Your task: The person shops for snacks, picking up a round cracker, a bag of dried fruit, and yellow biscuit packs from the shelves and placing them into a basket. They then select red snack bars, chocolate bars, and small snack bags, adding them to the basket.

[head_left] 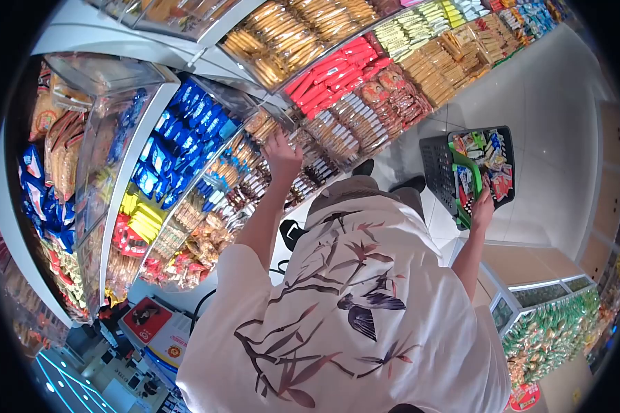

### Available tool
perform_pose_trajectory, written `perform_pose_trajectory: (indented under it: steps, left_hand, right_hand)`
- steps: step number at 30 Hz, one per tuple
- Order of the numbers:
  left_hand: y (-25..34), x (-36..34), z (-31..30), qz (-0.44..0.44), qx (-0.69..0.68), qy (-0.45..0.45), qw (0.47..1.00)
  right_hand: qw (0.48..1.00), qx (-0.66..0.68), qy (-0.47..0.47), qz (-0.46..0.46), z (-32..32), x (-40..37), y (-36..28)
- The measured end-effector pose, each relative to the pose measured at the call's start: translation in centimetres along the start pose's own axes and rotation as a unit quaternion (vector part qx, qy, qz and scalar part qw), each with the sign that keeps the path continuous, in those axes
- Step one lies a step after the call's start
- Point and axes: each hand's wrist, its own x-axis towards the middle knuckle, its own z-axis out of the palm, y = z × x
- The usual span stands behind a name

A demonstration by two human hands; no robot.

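Note:
My left hand (282, 157) is stretched out over the shelf bins, its fingers apart at a bin of small clear-wrapped snacks (260, 126). Whether the fingertips touch a packet is too small to tell. On the other side, my right hand (483, 206) is closed around the green handle (467, 180) of a dark shopping basket (435, 165). Colourful snack packets (492, 157) fill the basket, which hangs tilted beside my legs.
Blue packets (189, 113), yellow packets (141, 217) and red packets (337, 72) lie in tiered shelf bins. Clear plastic covers (89, 165) jut out at the left. A low display with green packets (554, 330) stands at the lower right. Pale floor tiles (544, 117) extend beyond the basket.

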Motion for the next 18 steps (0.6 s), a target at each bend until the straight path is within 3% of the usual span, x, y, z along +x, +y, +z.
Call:
perform_pose_trajectory:
  steps: [3,4,8,11,15,17,18]
  left_hand:
    - [-1.7,-0.7,-1.1,-0.017,-0.084,-0.077,0.993]
    - [-2.5,-1.1,-1.2,-0.028,-0.095,-0.068,0.993]
    - [-6.6,-1.7,-0.2,-0.037,-0.136,-0.011,0.990]
    - [-8.9,-2.7,-0.2,-0.029,-0.181,0.003,0.983]
    - [-9.1,-4.2,-0.8,-0.055,-0.176,0.023,0.983]
    - [-9.2,-5.3,-0.5,-0.054,-0.193,0.057,0.978]
    - [-9.4,-6.0,-0.2,-0.062,-0.191,0.060,0.978]
  right_hand:
    - [0.993,-0.051,0.046,-0.097,1.3,-1.0,-0.1]
    - [0.999,0.025,0.011,-0.032,0.7,-2.0,-1.5]
    - [0.995,0.096,-0.003,0.008,1.5,-2.7,-1.9]
    - [0.994,0.040,0.013,-0.102,1.9,-3.3,-1.4]
    - [0.998,0.026,-0.050,-0.028,1.5,-5.0,-2.5]
    - [0.978,-0.085,0.042,-0.188,4.1,-3.0,1.8]
    - [0.971,-0.089,0.064,-0.215,5.1,-2.3,3.1]
